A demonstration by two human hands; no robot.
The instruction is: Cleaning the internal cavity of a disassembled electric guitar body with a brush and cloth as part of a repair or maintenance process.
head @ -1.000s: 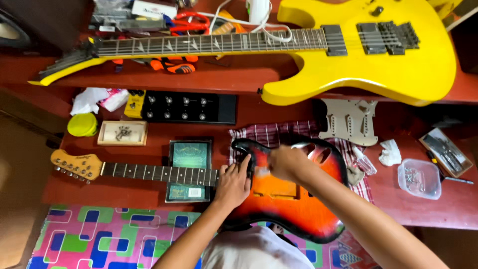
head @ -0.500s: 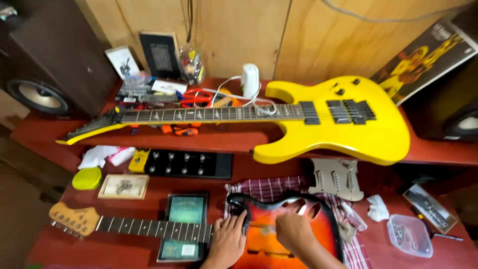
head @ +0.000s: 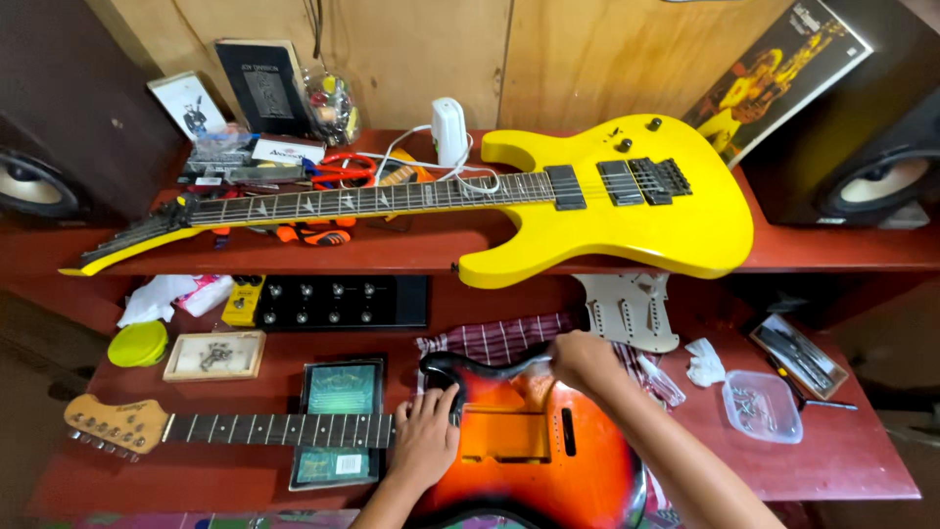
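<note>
A sunburst orange-and-black electric guitar body (head: 534,456) lies flat on the red workbench (head: 842,460), its neck (head: 264,429) running left to a pale headstock (head: 113,424). My left hand (head: 426,436) rests flat on the body where the neck joins. My right hand (head: 583,360) sits at the body's upper edge with fingers curled, over a checked cloth (head: 494,340). I cannot tell whether it holds anything. The body's pickup cavities are bare.
A yellow electric guitar (head: 607,201) lies across the upper shelf. A white pickguard (head: 632,312), a black pedal board (head: 328,302), a green square packet (head: 340,387), a framed card (head: 213,355), a green lid (head: 137,343) and a clear box of screws (head: 762,405) lie around. Speakers stand at both sides.
The view has tilted up, showing more of the back wall and shelf. My right hand has moved up from the body's middle to its upper edge. My left hand stays at the neck joint.
</note>
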